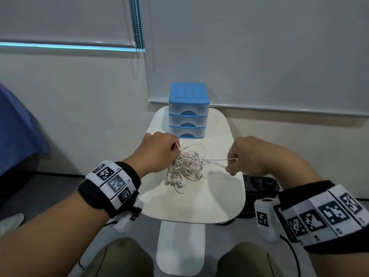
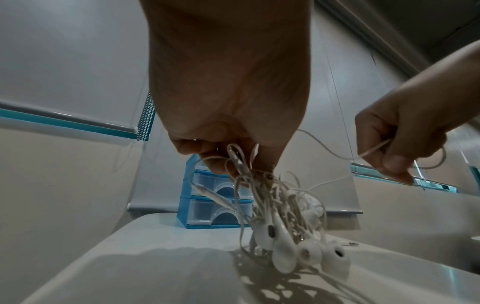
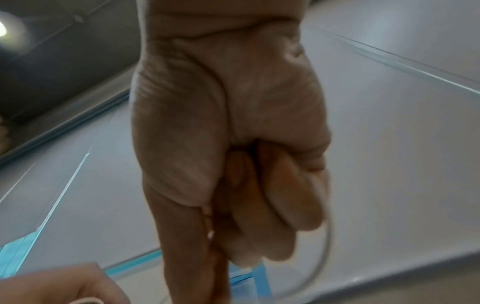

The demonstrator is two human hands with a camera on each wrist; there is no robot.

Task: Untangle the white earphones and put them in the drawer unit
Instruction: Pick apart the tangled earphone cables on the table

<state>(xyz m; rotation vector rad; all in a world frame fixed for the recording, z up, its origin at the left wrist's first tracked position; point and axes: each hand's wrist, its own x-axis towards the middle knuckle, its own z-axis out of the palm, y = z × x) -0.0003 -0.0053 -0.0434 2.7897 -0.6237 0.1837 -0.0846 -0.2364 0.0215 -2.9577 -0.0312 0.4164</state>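
my left hand pinches the tangled earphones by the top, buds hanging just over the counter; my right hand has its fingers curled on one cord pulled sideways; the drawer unit stands behind, all drawers closed

**What the things look made of**

The white earphones look like smooth plastic, with shiny buds and thin rubbery cords; the drawer unit is plastic too, with a matt blue top and see-through, cloudy drawers; the table has a smooth white top with a soft shine; the wrist bands look like soft black cloth with flat printed black-and-white squares; the trousers look like matt cloth; the window blind looks matt and smooth; its bead chain looks shiny.
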